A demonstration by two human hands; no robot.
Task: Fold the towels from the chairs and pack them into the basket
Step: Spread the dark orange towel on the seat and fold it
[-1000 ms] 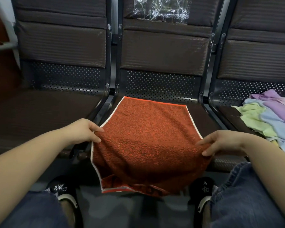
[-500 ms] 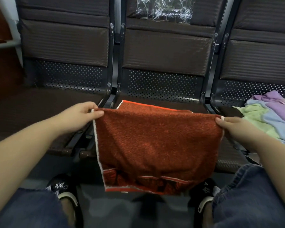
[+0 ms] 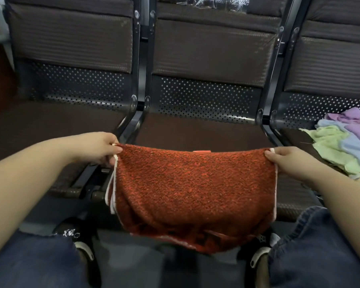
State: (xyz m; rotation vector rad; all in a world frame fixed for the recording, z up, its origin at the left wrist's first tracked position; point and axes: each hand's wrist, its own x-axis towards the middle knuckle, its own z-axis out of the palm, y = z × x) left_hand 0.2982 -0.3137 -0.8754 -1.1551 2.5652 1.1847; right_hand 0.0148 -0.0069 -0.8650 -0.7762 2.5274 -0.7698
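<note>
A row of dark brown padded chairs (image 3: 206,48) with perforated metal backs fills the room ahead, black frame posts standing between the seats. The left hand (image 3: 96,148) pinches the top left corner of the rust-red towel (image 3: 195,183) just in front of the gap between the first two seats; the seat beyond and to the left of that hand lies bare and dim. From that hand the towel stretches across to the right hand (image 3: 289,163), which pinches the opposite top corner, so the cloth hangs doubled in front of the middle seat's front edge, its white-trimmed side edges dropping below each hand. The seat pad beyond the towel is open. Further right of the right hand, a loose heap of pastel towels (image 3: 341,146), green, blue and lilac, sits on the third seat, cut off by the picture's edge. The towel's lower hem bunches over the floor between denim knees (image 3: 320,256) and black shoes (image 3: 75,235), its folds hard to read. Crinkled clear plastic (image 3: 216,3) at the top is clipped off.
</note>
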